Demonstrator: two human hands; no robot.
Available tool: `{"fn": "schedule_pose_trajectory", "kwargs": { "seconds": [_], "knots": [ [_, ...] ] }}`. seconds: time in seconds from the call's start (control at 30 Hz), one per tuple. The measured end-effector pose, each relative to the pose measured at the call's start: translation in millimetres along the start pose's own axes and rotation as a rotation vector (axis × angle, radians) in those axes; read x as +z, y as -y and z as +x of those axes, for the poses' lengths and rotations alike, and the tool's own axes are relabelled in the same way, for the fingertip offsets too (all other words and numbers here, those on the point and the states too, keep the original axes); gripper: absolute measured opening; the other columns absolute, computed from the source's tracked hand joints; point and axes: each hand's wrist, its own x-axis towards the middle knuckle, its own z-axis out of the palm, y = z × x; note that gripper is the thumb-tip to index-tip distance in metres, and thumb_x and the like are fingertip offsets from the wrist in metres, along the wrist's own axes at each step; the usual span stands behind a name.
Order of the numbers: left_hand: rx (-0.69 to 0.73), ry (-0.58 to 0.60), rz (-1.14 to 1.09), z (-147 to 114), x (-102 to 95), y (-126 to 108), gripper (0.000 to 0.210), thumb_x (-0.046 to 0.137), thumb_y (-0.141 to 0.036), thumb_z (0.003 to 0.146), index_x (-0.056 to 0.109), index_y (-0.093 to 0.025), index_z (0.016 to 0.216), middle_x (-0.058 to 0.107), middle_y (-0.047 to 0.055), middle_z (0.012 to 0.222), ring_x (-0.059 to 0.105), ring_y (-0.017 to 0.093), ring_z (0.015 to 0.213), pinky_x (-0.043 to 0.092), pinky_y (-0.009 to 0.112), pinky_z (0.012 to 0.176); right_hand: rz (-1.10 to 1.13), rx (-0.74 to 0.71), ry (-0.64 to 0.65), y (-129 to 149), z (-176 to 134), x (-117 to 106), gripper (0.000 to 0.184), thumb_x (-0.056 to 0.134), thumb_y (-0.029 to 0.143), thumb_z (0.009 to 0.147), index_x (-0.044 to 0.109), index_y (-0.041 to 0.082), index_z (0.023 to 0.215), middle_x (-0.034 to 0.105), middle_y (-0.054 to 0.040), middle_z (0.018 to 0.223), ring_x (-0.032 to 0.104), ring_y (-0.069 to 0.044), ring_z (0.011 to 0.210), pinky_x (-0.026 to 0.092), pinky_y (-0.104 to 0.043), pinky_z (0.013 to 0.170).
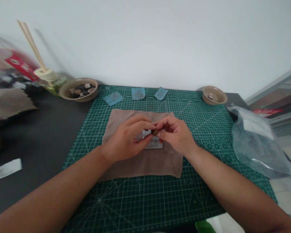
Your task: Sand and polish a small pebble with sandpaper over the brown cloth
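Observation:
A small dark brown stone [154,132] is pinched between the fingertips of both hands, above the middle of the mat. My left hand [128,137] grips it from the left with thumb and index finger. From the other side, my right hand [176,132] closes thumb and fingers on it. Directly below lies a small whitish-grey sheet [153,145], partly hidden by the fingers. That sheet rests on a brown cloth [147,165], which is spread over a green cutting mat [135,200].
A bowl [79,98] of several stones stands back left, near a reed diffuser [48,77]. Another bowl [214,101] at back right holds a small item. Blue squares [138,94] lie along the mat's rear. A clear plastic bag [254,142] covers its right edge.

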Motion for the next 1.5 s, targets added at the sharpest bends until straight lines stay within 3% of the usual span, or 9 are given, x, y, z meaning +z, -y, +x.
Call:
{"fn": "schedule_pose_trajectory", "kwargs": {
  "seconds": [0.33,0.67,1.07,1.23,1.4,1.5],
  "knots": [
    [-0.001,0.005,0.0,1.1,-0.8,-2.0,0.019,0.067,-0.012,0.089,0.066,-0.018,0.107,0.068,0.005,0.101,0.068,0.015,0.092,0.059,0.028,0.08,0.015,-0.028,0.003,0.5,0.1,1.1,0.013,0.072,0.015,0.068,0.064,0.02,0.077,0.076,-0.0033,0.095,0.068,-0.016,0.082,0.054,-0.027,0.065],
    [0.008,0.015,-0.007,0.7,-1.4,-1.0,0.02,0.067,-0.01,0.088,0.066,-0.018,0.108,0.068,0.005,0.101,0.067,0.015,0.093,0.058,0.027,0.081,0.009,-0.005,0.004,1.6,0.2,0.1,0.013,0.072,0.016,0.068,0.065,0.02,0.077,0.075,-0.0034,0.095,0.066,-0.015,0.076,0.051,-0.026,0.059],
    [0.042,-0.012,-0.019,-0.6,0.9,2.7,0.02,0.068,-0.009,0.087,0.065,-0.014,0.107,0.068,0.007,0.1,0.067,0.015,0.092,0.056,0.026,0.079,0.043,-0.037,0.033,-0.3,0.8,-1.3,0.019,0.076,0.014,0.067,0.066,0.021,0.081,0.072,-0.0003,0.085,0.066,-0.016,0.08,0.053,-0.027,0.066],
    [0.036,0.004,-0.005,0.0,0.9,2.7,0.02,0.07,-0.013,0.088,0.066,-0.014,0.107,0.067,0.006,0.1,0.067,0.015,0.091,0.056,0.026,0.079,0.027,-0.012,0.05,2.0,0.0,-1.3,0.022,0.081,0.02,0.067,0.064,0.021,0.081,0.07,0.0006,0.081,0.062,-0.012,0.064,0.052,-0.026,0.057],
    [-0.088,0.044,0.04,-0.7,-0.4,4.0,0.015,0.069,-0.02,0.09,0.068,-0.016,0.104,0.066,0.005,0.102,0.066,0.018,0.095,0.055,0.03,0.084,-0.099,0.015,-0.058,1.7,1.3,-1.8,0.013,0.074,0.02,0.07,0.064,0.02,0.078,0.069,0.0011,0.073,0.061,-0.012,0.058,0.051,-0.028,0.055],
    [-0.226,0.18,0.114,-0.7,-0.3,6.8,0.018,0.067,-0.027,0.09,0.069,-0.017,0.105,0.067,0.007,0.104,0.066,0.022,0.098,0.055,0.036,0.087,-0.119,-0.007,-0.118,-0.7,4.0,-3.7,0.01,0.07,0.019,0.071,0.064,0.02,0.079,0.071,-0.0012,0.08,0.062,-0.013,0.061,0.051,-0.029,0.056]
  ]
}}
